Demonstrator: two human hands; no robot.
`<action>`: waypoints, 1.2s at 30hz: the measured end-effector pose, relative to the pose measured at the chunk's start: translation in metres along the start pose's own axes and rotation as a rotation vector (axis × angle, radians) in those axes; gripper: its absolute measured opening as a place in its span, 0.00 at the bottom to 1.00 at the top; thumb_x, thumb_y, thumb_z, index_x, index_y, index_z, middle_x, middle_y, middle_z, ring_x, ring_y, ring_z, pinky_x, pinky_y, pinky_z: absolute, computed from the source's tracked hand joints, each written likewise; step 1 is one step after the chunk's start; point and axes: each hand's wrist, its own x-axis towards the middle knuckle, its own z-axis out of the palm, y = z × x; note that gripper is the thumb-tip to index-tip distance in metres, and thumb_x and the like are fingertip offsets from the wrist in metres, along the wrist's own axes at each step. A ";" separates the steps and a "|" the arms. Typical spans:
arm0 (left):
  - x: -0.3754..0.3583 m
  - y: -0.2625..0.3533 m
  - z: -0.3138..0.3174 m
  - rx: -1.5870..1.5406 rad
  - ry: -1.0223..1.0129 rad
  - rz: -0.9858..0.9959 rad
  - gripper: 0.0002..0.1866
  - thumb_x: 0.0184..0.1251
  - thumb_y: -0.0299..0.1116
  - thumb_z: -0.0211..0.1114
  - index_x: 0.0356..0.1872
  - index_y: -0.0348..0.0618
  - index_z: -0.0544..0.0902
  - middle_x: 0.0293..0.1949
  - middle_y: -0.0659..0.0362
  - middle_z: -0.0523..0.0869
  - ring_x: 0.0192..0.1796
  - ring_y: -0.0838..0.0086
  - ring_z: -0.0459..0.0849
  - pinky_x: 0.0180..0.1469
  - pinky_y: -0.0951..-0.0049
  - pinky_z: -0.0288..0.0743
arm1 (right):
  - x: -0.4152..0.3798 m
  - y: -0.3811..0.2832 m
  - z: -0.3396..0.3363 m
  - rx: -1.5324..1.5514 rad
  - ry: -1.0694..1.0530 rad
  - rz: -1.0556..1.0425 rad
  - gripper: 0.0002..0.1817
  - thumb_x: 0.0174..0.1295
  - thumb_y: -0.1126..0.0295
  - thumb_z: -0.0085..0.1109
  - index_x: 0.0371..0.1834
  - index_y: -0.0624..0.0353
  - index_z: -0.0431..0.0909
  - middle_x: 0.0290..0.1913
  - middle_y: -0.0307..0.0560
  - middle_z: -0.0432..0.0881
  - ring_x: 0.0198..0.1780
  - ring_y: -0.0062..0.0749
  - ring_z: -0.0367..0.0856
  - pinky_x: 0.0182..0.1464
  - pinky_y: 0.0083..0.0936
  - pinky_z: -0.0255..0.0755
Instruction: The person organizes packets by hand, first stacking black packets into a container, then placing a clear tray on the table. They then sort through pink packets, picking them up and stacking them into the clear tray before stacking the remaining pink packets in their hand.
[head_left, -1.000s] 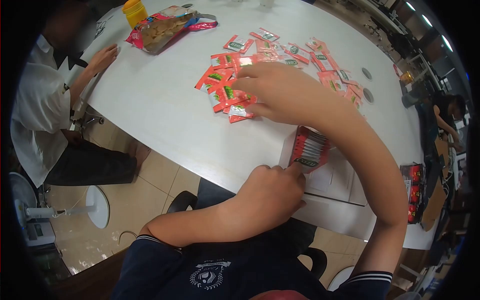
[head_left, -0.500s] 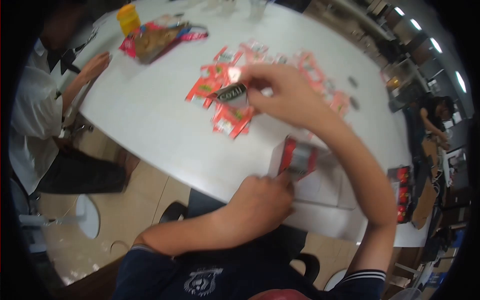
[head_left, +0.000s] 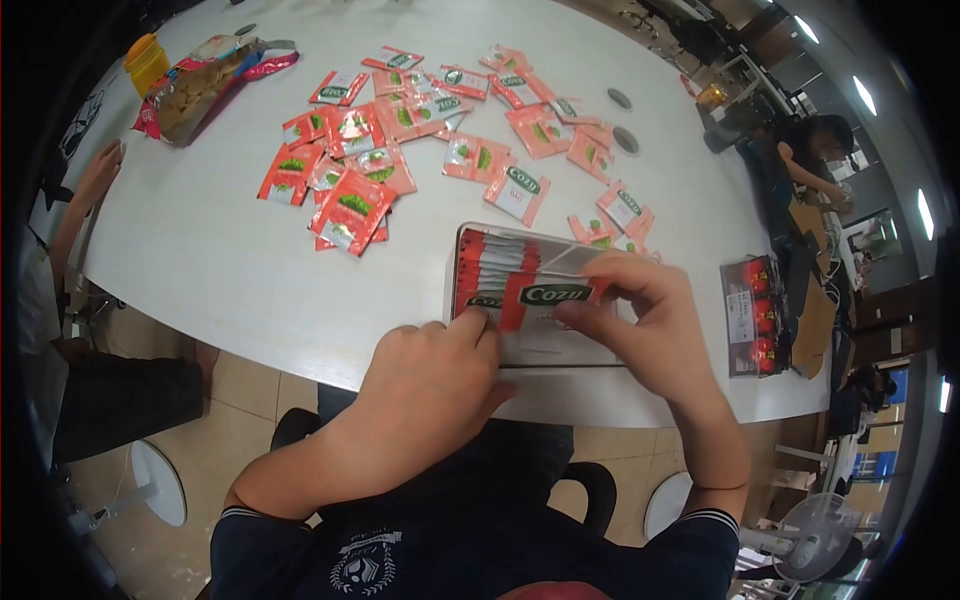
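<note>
Sachet (head_left: 545, 295): red, green "Cozy" label.

2 hands (head_left: 430, 370), 1 sachet (head_left: 545, 295) in fingers, 1 box (head_left: 470, 262), roughly 25 loose sachets (head_left: 352, 205) beyond fingers.

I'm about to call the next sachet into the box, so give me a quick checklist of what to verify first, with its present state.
1. Sachet in hand: the right hand pinches a red Cozy sachet at its right end, the left hand at its left end: ok.
2. Sachet over the white box, label facing up: ok.
3. Row of sachets in the box stands packed on edge at its far left: ok.
4. Space left in the box: partly hidden by the hands: cannot tell.
5. Loose sachets lie scattered on the white table beyond the box: ok.
6. Another person's hand rests at the far left table edge, apart from the pile: ok.
</note>
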 end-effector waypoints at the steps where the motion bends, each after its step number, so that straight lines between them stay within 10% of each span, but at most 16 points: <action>1: 0.000 0.000 0.002 -0.001 0.011 0.004 0.23 0.67 0.47 0.77 0.49 0.38 0.84 0.45 0.53 0.85 0.41 0.56 0.90 0.40 0.56 0.83 | -0.006 0.004 0.003 -0.217 0.028 -0.037 0.15 0.65 0.75 0.78 0.53 0.61 0.88 0.38 0.38 0.89 0.38 0.22 0.86 0.43 0.22 0.81; 11: 0.000 0.000 -0.001 0.051 0.042 0.057 0.19 0.69 0.45 0.77 0.40 0.37 0.83 0.37 0.53 0.83 0.34 0.58 0.90 0.34 0.60 0.82 | 0.008 0.021 0.044 -0.520 0.094 -0.197 0.17 0.62 0.62 0.78 0.28 0.59 0.79 0.24 0.55 0.84 0.28 0.55 0.86 0.31 0.44 0.77; 26: -0.004 0.000 0.000 0.010 0.002 0.003 0.21 0.68 0.46 0.76 0.47 0.37 0.83 0.41 0.53 0.84 0.38 0.55 0.89 0.37 0.56 0.83 | 0.018 -0.030 0.000 -0.639 0.049 -0.127 0.27 0.64 0.48 0.76 0.19 0.58 0.82 0.17 0.48 0.80 0.18 0.47 0.80 0.24 0.40 0.71; 29: -0.003 -0.001 0.002 0.017 -0.005 0.018 0.20 0.68 0.45 0.77 0.45 0.37 0.84 0.41 0.52 0.84 0.38 0.55 0.90 0.38 0.55 0.83 | 0.057 -0.065 -0.007 -0.577 -0.017 -0.207 0.17 0.64 0.57 0.77 0.29 0.59 0.84 0.27 0.48 0.87 0.29 0.45 0.87 0.33 0.40 0.78; 32: -0.002 0.002 0.002 0.032 0.008 -0.008 0.19 0.68 0.45 0.77 0.43 0.37 0.85 0.42 0.52 0.84 0.38 0.55 0.90 0.38 0.55 0.84 | 0.119 -0.035 0.035 -0.624 0.055 -0.800 0.10 0.64 0.66 0.75 0.42 0.59 0.86 0.46 0.48 0.90 0.46 0.44 0.90 0.47 0.42 0.82; 36: -0.002 0.005 0.000 0.054 -0.006 -0.022 0.20 0.69 0.46 0.76 0.43 0.36 0.85 0.42 0.52 0.85 0.39 0.55 0.91 0.38 0.55 0.84 | 0.198 -0.024 0.095 -0.879 -0.644 -0.810 0.12 0.66 0.69 0.71 0.52 0.55 0.88 0.59 0.41 0.86 0.65 0.43 0.83 0.62 0.40 0.80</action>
